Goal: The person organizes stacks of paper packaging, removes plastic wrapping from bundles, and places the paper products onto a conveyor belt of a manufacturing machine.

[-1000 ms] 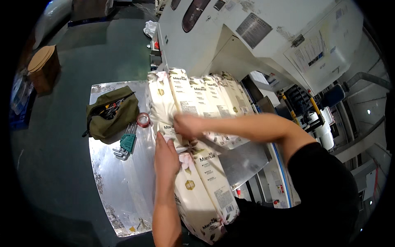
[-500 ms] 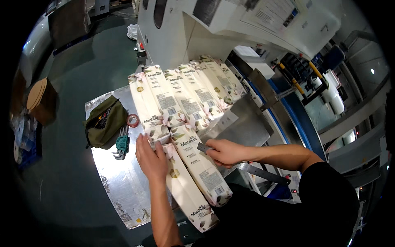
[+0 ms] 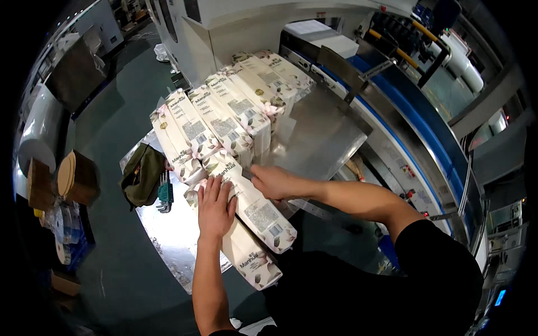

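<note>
Two long cream tissue packs with a flower print lie side by side on the metal table. My left hand rests palm down with fingers stretched out over the far end of the left pack, its fingertips by the packs behind. At the right edge of the other pack, my right hand is closed around a steel ruler. A short end of the ruler pokes out over that pack; the rest runs back under my forearm. Beyond stands a row of several similar packs.
On the left of the metal table are an olive tool bag and a hex key set in a green holder. A machine with a blue conveyor belt stands at the right. Brown cardboard sits on the floor at far left.
The whole view has shifted, with the packs now further left and more of the conveyor showing. My right hand, still around the ruler, is nearer the pack's far end. My left hand stays on the packs.
</note>
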{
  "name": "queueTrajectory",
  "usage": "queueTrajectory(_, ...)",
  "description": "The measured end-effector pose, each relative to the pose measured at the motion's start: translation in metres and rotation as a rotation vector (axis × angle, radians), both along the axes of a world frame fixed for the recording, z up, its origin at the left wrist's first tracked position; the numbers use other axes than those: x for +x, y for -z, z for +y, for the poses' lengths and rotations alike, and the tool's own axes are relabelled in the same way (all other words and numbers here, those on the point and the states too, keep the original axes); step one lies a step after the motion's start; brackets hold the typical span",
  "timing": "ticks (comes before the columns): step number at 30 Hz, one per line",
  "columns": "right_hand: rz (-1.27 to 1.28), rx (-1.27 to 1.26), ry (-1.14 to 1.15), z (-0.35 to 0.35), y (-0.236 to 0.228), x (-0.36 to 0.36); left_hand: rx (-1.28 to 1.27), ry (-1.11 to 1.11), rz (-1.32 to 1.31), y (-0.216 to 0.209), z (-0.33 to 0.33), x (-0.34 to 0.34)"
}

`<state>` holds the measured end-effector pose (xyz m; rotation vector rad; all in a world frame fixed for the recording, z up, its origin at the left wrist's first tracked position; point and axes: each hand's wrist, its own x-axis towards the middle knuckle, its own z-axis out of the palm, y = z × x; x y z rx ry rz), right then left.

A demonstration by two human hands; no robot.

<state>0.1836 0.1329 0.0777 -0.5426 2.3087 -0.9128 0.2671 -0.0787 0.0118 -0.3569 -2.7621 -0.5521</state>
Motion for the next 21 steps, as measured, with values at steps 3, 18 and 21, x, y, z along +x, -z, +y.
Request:
queueTrajectory(3,0.113,-0.032,0.001,-0.002,0.016,0.001,-0.003,0.02,-0.016,0.003,-0.006,-0.004)
queueTrajectory(18,0.337,0.545,-0.08,-0.089,0.018,-0.046,-0.025,0.095,-0.025,0.019,-0.025,-0.031)
queueTrajectory(21,0.273,0.456,-0.095,-0.044,0.044,0.015,-0.04,0.081,-0.022,0.022,-0.028,-0.028)
